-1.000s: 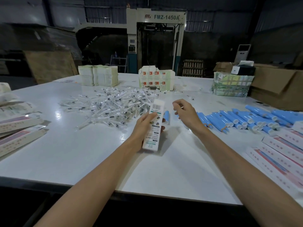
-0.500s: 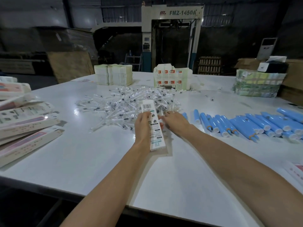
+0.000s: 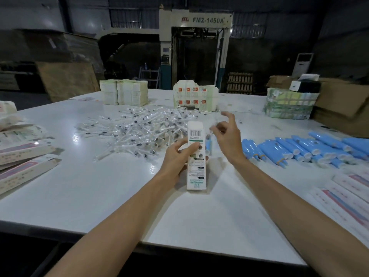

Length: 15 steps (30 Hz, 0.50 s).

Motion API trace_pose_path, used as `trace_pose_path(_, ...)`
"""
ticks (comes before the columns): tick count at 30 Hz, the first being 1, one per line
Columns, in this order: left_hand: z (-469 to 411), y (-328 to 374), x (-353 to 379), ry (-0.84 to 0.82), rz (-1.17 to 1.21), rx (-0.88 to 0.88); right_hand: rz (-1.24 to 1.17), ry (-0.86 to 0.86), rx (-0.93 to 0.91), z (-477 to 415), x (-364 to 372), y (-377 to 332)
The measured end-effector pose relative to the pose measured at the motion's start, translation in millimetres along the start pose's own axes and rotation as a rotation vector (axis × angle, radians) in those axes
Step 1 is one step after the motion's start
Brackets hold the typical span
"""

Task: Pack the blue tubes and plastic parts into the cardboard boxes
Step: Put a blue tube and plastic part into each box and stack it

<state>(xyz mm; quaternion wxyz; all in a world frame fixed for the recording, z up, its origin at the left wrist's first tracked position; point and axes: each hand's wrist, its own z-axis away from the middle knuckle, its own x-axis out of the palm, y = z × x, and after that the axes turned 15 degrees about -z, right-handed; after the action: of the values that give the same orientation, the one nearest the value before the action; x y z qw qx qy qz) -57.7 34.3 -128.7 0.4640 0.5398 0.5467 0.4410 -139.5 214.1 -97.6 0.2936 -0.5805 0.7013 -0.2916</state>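
Note:
My left hand [image 3: 177, 158] grips a narrow white carton [image 3: 195, 156] with a barcode, held upright over the white table [image 3: 99, 196]. My right hand [image 3: 227, 138] hovers just right of the carton's top, thumb and forefinger pinching what looks like a clear plastic part [image 3: 216, 122], blurred by motion. One blue tube [image 3: 208, 144] shows right behind the carton. A heap of clear plastic parts [image 3: 139, 132] lies beyond my left hand. Several blue tubes [image 3: 299, 148] lie in a row to the right.
Long flat cartons lie at the left edge [image 3: 26, 164] and the right edge [image 3: 349, 198]. Stacks of folded cartons [image 3: 123, 92] and printed boxes [image 3: 194, 96] stand at the back, with a wrapped bundle [image 3: 289, 106] and brown cardboard [image 3: 343, 108] far right.
My right hand has lifted off the heap of plastic parts and now hovers beside the carton's top. My left hand keeps its grip on the carton.

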Motion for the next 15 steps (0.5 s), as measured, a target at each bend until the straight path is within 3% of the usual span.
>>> trace_pose_path(5,8,7,7,-0.071,0.006,-0.015,-0.334,0.198,0.015,-12,-35,-57)
trace_pose_path(12,14,10,13,-0.108,-0.027,0.045,-0.272,0.059,0.038,-12,-28,-98)
trace_pose_path(15,15,10,14,-0.124,-0.027,0.066,-0.122,-0.071,0.077,-10,-19,-99)
